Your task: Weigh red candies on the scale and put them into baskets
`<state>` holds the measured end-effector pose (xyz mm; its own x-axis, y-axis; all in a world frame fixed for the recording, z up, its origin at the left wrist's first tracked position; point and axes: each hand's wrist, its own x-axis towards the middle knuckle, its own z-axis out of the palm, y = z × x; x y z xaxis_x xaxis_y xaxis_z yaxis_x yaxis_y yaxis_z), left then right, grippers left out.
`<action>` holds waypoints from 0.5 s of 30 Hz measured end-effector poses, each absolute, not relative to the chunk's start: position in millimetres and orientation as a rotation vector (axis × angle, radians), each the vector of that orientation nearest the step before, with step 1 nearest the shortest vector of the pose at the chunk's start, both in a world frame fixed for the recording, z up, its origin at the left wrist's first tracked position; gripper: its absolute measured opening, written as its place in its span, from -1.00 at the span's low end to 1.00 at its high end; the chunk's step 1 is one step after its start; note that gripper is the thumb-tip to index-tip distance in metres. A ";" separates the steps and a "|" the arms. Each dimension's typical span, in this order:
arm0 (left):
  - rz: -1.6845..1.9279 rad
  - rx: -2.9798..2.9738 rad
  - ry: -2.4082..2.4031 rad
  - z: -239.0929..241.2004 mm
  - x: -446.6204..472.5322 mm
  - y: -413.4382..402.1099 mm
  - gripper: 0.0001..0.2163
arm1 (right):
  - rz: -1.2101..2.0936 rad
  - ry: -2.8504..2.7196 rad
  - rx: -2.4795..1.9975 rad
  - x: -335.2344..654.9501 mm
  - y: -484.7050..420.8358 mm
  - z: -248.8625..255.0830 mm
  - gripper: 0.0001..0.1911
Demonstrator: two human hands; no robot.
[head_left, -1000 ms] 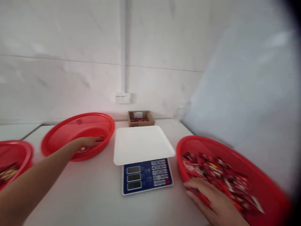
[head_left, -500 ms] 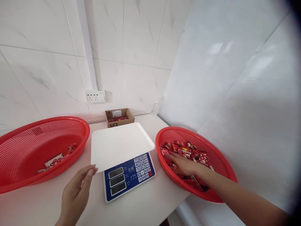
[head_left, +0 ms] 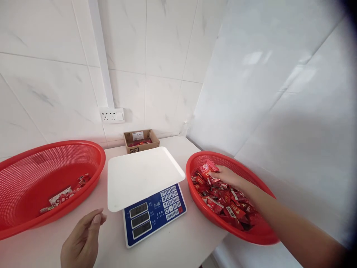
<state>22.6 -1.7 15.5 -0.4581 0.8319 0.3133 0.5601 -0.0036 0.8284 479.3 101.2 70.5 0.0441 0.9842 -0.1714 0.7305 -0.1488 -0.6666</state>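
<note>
My right hand (head_left: 225, 175) is closed on a red candy packet (head_left: 208, 169), or possibly more than one, raised above the pile in the right red basket (head_left: 262, 181). Many small red wrapped packets (head_left: 223, 203) fill that basket's bottom. My left hand (head_left: 82, 238) hovers over the table, left of the scale, with thumb and fingertips pressed together and nothing visible in them. Between the hands stands a digital scale (head_left: 156, 214) with a blue keypad panel. Its white weighing tray (head_left: 143, 176) bears nothing.
At the left sits another red basket (head_left: 28, 186) with a few packets (head_left: 63, 196) in it. A small cardboard box (head_left: 141, 141) holding red packets stands behind the scale. A clear glass (head_left: 184, 128) is near the wall corner, and a power socket (head_left: 112, 115) is on the wall.
My right hand has lifted out of the pile, gripping red packaging. My left hand has come away from the tray's front left corner, moving down and left.
</note>
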 end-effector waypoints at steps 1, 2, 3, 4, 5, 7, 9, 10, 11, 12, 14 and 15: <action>1.434 1.452 2.010 14.5 21.7 -1.3 -0.62 | 0.966 -1.662 -1.896 480.1 100.1 71.3 -0.69; 1.424 1.451 2.012 13.9 21.0 -1.0 -0.63 | 1.046 -1.617 -1.876 480.8 98.5 71.4 -0.67; 1.412 1.454 2.012 13.6 20.6 -0.7 -0.63 | 1.094 -1.589 -1.874 481.5 97.1 71.0 -0.66; 1.401 1.460 2.009 13.8 20.3 -0.5 -0.63 | 1.113 -1.577 -1.893 482.4 96.0 69.8 -0.65; 1.394 1.466 2.004 14.3 20.2 -0.2 -0.64 | 1.097 -1.584 -1.928 483.4 95.8 68.1 -0.64; 1.380 1.482 1.994 15.7 20.7 0.4 -0.65 | 0.943 -1.666 -2.021 485.7 98.0 63.3 -0.61; 1.379 1.496 1.989 17.0 21.4 1.0 -0.65 | 0.727 -1.755 -2.087 486.1 103.2 58.3 -0.59; 1.384 1.504 1.988 17.4 21.7 1.3 -0.65 | 0.625 -1.779 -2.103 484.6 106.1 56.2 -0.56; 1.388 1.514 1.988 17.4 21.9 1.6 -0.65 | 0.540 -1.800 -2.103 481.8 108.6 54.3 -0.49; 1.391 1.527 1.990 17.2 21.9 1.8 -0.65 | 0.478 -1.826 -2.088 477.6 110.3 52.7 -0.41; 1.390 1.556 1.990 16.0 21.5 2.0 -0.66 | 0.423 -1.960 -2.034 465.7 111.3 49.4 -0.28; 1.390 1.573 1.987 15.3 21.2 2.0 -0.67 | 0.442 -2.078 -1.993 458.9 110.7 47.5 -0.25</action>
<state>21.2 2.0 15.3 -0.3858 0.8560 0.3442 0.6167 -0.0382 0.7863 458.9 110.7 47.5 -0.0499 0.9978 -0.0429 0.9290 0.0306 -0.3689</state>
